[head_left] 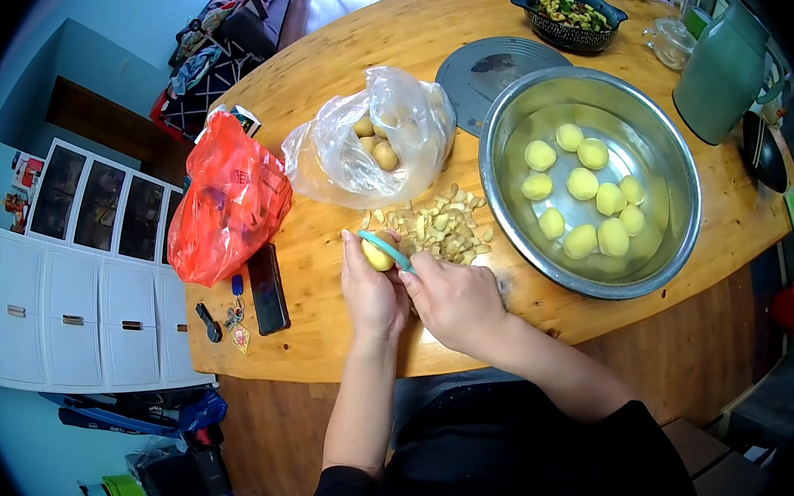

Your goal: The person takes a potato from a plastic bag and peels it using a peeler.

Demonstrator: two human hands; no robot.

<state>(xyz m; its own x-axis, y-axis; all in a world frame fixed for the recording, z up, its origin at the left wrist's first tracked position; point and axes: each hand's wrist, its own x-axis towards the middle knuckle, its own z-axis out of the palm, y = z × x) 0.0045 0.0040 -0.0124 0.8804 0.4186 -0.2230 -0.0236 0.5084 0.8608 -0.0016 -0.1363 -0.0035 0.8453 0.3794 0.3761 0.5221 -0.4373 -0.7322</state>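
**Potato point(376, 257) in your left hand point(373, 295), peeler point(402, 261) in your right hand point(458, 301)**

Your left fingers are cupping the potato, and your right fingers are clamping on the peeler, whose teal frame is lying across the potato. You are holding both just inside the near edge of the table point(323, 359). The visible face is showing pale yellow, so the potato is probably feeling firm, fairly light and slick where it is bare. Gripping it low on its sides, fingertips out of the blade's path, is likely giving the surest hold; squeezing is unlikely to be harming it, but a wet side could be slipping.

Just beyond your hands, peelings point(445, 229) are lying in a heap. Farther in from the near edge, a clear bag point(324, 163) is holding unpeeled potatoes point(385, 157). To the right, a steel basin point(489, 199) is standing by the near edge, peeled potatoes point(582, 183) resting inside. Toward the left edge, a red bag point(233, 198), a phone point(268, 294) and keys point(235, 310) are lying near one another. At the far edge, a dark dish point(570, 36) is holding food point(572, 13).
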